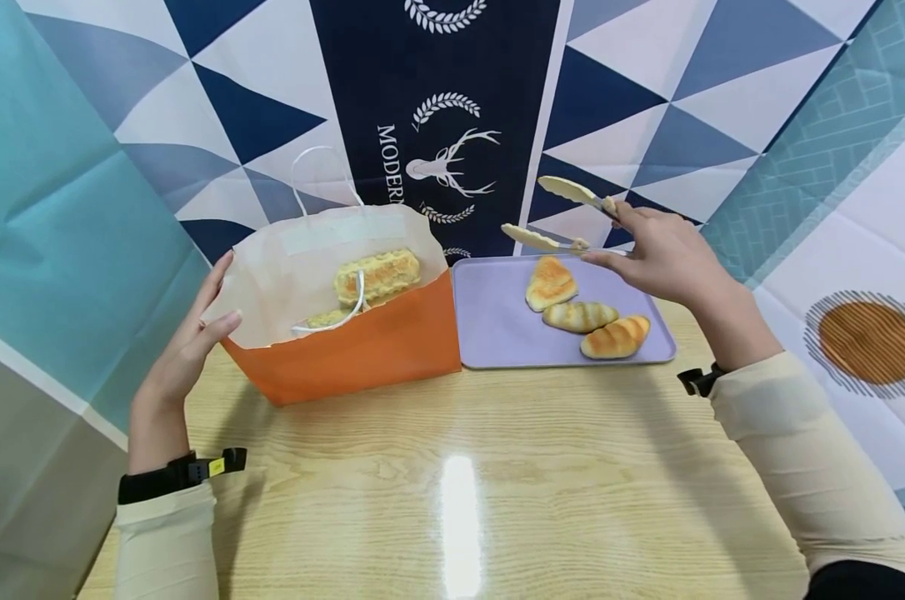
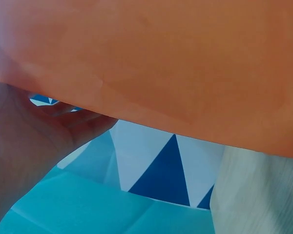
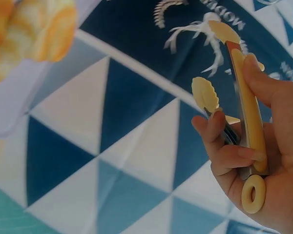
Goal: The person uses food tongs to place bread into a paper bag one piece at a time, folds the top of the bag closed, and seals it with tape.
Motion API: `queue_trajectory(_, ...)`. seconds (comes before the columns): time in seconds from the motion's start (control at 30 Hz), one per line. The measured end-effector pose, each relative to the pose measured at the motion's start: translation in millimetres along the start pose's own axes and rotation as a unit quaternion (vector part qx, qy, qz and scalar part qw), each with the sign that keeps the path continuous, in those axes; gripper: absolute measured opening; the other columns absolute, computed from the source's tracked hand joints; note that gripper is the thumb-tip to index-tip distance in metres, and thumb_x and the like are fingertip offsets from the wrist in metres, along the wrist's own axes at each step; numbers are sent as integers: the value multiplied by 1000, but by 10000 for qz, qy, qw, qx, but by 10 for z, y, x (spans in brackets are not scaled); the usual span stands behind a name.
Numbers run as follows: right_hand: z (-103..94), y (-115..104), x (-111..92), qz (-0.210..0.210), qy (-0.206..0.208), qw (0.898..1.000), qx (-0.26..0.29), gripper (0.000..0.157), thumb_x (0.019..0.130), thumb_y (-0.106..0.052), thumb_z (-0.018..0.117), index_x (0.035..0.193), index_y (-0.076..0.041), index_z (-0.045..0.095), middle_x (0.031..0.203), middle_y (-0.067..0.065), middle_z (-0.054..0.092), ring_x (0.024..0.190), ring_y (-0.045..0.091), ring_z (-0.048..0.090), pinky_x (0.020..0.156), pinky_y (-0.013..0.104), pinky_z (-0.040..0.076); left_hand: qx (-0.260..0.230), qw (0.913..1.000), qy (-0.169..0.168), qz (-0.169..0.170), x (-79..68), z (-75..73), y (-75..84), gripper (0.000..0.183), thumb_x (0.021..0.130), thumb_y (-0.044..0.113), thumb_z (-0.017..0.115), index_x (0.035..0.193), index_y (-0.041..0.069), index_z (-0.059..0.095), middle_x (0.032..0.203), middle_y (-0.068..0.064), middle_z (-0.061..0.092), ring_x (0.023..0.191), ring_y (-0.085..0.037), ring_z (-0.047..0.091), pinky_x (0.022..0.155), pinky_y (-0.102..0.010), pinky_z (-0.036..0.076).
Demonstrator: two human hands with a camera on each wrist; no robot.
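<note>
1. As I watch from my distant station, one backdrop (image 1: 610,75) of blue and white triangles hangs at the far side, beyond one pale wooden table (image 1: 362,492).
2. One orange paper bag (image 1: 355,350) stands on the left, its wide white mouth facing up, with two white handles. It lies directly right of my left hand (image 1: 182,346), which is spread along the bag's left end, fingers fairly straight and touching it, thumb over the near part of the rim.
3. One lilac tray (image 1: 493,321) lies just right of the bag; I cannot tell whether they touch.
4. My right hand (image 1: 666,250), by the tray's far right, is curled around one pair of tongs (image 3: 252,112). They point left from it, two yellow tips well apart, raised around the tray's far edge.
5. Inside the bag, right of my left hand, I count one ridged loaf (image 1: 377,275) in plain sight and one second piece (image 1: 327,319) mostly hidden; deeper down I cannot tell.
6. On the tray I count three small breads, left and near of my right hand: one triangular bun (image 1: 552,285) farthest, one pale striped roll (image 1: 580,317) between, one browner roll (image 1: 616,337) nearest and rightmost.
</note>
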State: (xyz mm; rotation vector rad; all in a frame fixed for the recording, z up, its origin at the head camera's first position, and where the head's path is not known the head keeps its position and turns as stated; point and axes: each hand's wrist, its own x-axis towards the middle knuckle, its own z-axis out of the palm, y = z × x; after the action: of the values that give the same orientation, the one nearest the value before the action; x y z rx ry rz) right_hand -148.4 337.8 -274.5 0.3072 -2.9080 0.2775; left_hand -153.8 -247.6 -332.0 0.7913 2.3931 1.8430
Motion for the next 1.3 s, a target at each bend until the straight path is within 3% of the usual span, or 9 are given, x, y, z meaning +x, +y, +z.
queue_trajectory(0.17,139,258,25,35,-99,9998,163,86,91,-58,59,139,12,45,118,33,62,97,49,58,80,64,46,-35,10000,-1,7,1,7,5,71,99,12,40,161,28,10,165,3,-2,146,-21,-1,106,-76,-10)
queue_trajectory(0.27,235,408,26,157,-214,9995,189,82,91,-57,60,132,13,51,111,35,64,90,47,60,75,63,47,-19,10000,14,11,3,13,8,70,99,12,40,161,27,10,165,3,-2,146,-21,-1,106,-76,-10)
queue_trajectory(0.4,360,584,25,424,-507,9975,262,84,91,-60,57,133,13,50,112,36,63,85,43,61,73,61,48,12,10000,20,9,9,17,8,70,99,13,40,161,27,10,165,3,-2,146,-21,-2,105,-76,-10)
queue_trajectory(0.53,452,720,38,566,-762,9948,369,92,92,-61,54,142,14,42,120,39,60,95,44,59,80,63,47,54,10000,32,-5,10,16,4,70,99,13,40,161,28,11,165,4,-3,146,-20,-3,105,-77,-11)
queue_trajectory(0.67,554,834,50,562,-857,9939,402,87,92,-60,55,138,14,47,108,37,63,92,45,57,79,62,46,20,10000,20,-43,4,17,0,70,99,13,40,160,30,11,165,3,-2,146,-20,-2,105,-77,-9)
queue_trajectory(0.83,720,949,54,601,-829,9940,377,67,91,-60,56,107,5,60,79,21,58,74,38,54,66,51,43,-67,10000,-5,-53,-8,18,1,70,99,12,40,160,30,10,165,2,-1,146,-22,2,106,-76,-7)
queue_trajectory(1.0,880,1012,37,639,-778,9945,271,56,93,-57,56,76,-4,52,62,8,45,58,28,47,54,39,35,-135,9999,-25,-25,-12,23,3,70,99,11,40,161,28,10,165,0,1,146,-24,6,107,-76,-5)
queue_trajectory(1.2,993,1015,34,706,-1060,9901,589,59,96,-54,53,92,4,59,67,13,48,63,31,48,57,39,36,-100,9999,-23,-15,-8,35,-1,70,99,11,40,160,28,10,165,0,1,146,-23,4,106,-76,-5)
queue_trajectory(1.3,1015,1018,40,797,-1094,9891,587,60,96,-55,52,84,3,57,68,14,50,63,32,49,56,39,36,-132,9999,-17,2,-4,35,3,70,99,10,40,160,28,10,165,-1,1,146,-24,5,107,-76,-5)
